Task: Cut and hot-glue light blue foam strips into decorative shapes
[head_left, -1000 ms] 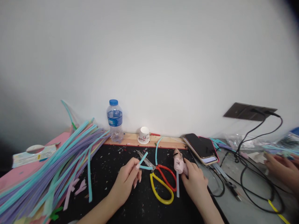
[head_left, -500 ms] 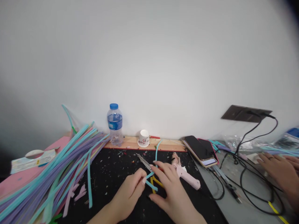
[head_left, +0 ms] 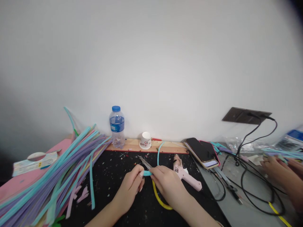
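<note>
Left hand [head_left: 132, 186]: thumb and fingers pinch one end of a short light-blue strip [head_left: 147, 173], as in both earlier frames. Right hand [head_left: 167, 184]: now closed on the strip's other end. One second ago it held the pink glue gun; half a second ago it was spread open beside the strip. The strip, whose ends stood apart half a second ago, now spans the hands as a compact piece above the scissors [head_left: 145, 163].

Scissors lie on the black mat [head_left: 111, 189]; the right hand covers the red handle, and part of the yellow one shows. Glue gun [head_left: 187, 178] lies on the mat, right of the right hand, unheld. Bottle [head_left: 116, 127] and paper cup [head_left: 145, 141] stand by the wall, unchanged.
</note>
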`<state>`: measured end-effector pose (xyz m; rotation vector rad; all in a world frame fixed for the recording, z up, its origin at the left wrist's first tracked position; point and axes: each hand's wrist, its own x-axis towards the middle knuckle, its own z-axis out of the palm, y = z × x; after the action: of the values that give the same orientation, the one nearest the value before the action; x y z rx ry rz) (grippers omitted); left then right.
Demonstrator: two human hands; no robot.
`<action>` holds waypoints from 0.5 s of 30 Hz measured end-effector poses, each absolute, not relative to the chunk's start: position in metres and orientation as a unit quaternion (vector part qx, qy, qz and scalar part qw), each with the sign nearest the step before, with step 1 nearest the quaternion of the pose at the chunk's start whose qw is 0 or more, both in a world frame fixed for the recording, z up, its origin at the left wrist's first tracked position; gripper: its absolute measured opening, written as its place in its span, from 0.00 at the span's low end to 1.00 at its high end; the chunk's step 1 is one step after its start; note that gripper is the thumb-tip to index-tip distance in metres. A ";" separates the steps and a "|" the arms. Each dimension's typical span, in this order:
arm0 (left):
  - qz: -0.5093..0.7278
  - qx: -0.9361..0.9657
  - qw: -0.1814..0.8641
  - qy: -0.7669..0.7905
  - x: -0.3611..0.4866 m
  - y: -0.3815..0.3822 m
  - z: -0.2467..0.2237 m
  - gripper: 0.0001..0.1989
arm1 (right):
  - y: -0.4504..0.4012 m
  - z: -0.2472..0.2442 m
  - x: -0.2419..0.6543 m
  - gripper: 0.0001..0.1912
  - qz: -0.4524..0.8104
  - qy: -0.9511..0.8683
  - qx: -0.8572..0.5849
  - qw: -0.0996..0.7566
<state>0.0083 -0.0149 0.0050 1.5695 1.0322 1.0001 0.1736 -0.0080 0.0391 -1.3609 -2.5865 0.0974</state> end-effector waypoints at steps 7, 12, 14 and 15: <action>0.320 0.789 0.316 0.419 -0.006 -0.006 0.015 0.09 | 0.003 0.051 0.180 0.10 0.028 -0.896 -0.439 0.061; 0.275 0.847 0.242 0.386 -0.012 0.001 0.013 0.12 | 0.002 0.059 0.180 0.08 0.031 -0.913 -0.406 0.031; 0.293 0.839 0.255 0.381 -0.013 0.002 0.010 0.12 | 0.002 0.060 0.179 0.09 0.034 -0.913 -0.406 0.025; 0.305 0.832 0.263 0.382 -0.012 0.003 0.009 0.12 | 0.003 0.060 0.179 0.10 0.035 -0.912 -0.408 0.021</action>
<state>-0.0122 0.0028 0.0093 2.2492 1.0345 0.8251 0.1788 0.0027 0.0600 -1.2651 -2.8283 0.1072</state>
